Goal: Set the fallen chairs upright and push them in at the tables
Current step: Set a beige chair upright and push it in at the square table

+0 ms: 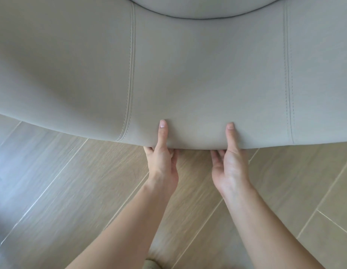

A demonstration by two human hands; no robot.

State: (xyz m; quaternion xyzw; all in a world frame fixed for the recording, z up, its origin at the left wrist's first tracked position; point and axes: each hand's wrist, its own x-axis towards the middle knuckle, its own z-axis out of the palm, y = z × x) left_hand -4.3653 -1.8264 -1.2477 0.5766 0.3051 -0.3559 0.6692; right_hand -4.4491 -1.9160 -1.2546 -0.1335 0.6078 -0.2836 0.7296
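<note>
Chair (pixel 188 65) with pale grey-beige upholstery fills the upper two thirds of the frame, seen very close, so its legs and its overall tilt cannot be made out. Its broad curved padded shell hangs above a wood-look tiled floor (pixel 72 191), which runs across the lower part of the frame. Two stitched seams (pixel 131 74) run down the shell. At the top centre a second rounded padded panel (pixel 198 4) shows, possibly the seat.

At lower centre, both hands grip the shell's bottom edge. The left hand (pixel 162 164) lays its thumb flat on the near face, with its fingers (pixel 149 150) tucked under and behind the rim. The right hand (pixel 230 167), just beside it, holds in the same way.

The cover looks smooth and leather-like, so it may be slippery under dry skin. The padding probably gives a little, while the shell beneath seems stiff. A fully upholstered chair like this is likely fairly heavy. The rim appears the firmest place to hold, with hands set wider apart for better control when tipping it.
</note>
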